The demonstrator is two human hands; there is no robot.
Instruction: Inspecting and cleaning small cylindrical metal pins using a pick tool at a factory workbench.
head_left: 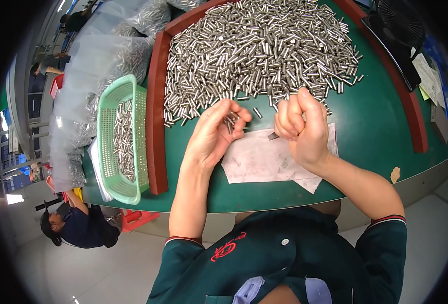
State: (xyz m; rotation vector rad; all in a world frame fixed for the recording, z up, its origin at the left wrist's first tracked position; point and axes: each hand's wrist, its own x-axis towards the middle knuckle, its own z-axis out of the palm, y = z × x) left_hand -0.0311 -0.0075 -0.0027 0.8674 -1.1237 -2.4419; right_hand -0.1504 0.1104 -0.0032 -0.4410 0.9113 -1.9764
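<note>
— Fingers (232, 112) of left hand (211, 137), what do they do?
— Curled, gripping few metal pins (231, 119) approx. above the paper sheet (264, 159).
— And right hand (300, 126)?
— Closed in fist; small dark piece (273, 136) sticks out at bottom, cannot tell what it is.
— Where are other pins?
— Big pile (259, 50) just beyond both hands on green table (376, 131); more in green basket (120, 142) at left, beside clear plastic bags (102, 55).

Bright, even overhead light glinted off the steel pins (254, 50), while fisheye distortion bent and darkened the edges.
</note>
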